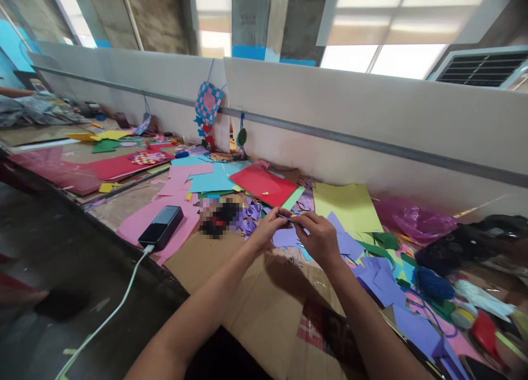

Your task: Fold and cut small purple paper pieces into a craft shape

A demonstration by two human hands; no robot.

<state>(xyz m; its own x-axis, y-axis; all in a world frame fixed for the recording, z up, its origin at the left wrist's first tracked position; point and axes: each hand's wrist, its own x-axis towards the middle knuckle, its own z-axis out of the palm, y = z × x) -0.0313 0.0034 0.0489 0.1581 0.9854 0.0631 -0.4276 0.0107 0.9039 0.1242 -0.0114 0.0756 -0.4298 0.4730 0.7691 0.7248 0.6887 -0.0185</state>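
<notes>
My left hand (273, 226) and my right hand (317, 232) meet over the table, each with its fingers pinched. Between the fingertips is a thin, small piece of purple paper (285, 216), seen nearly edge-on and mostly covered by the fingers. Several folded purple paper shapes (249, 214) lie just left of my left hand. Below my hands is a flat purple sheet (285, 238). Cut purple paper pieces (377, 278) are piled to the right of my right forearm.
A brown cardboard sheet (247, 292) covers the near edge. Left stands a black power bank (160, 227) with a white cable on pink paper (138, 226). Behind lie a red sheet (264, 185) and yellow paper (346, 204). A blue yarn ball (433, 282) and scraps crowd the right.
</notes>
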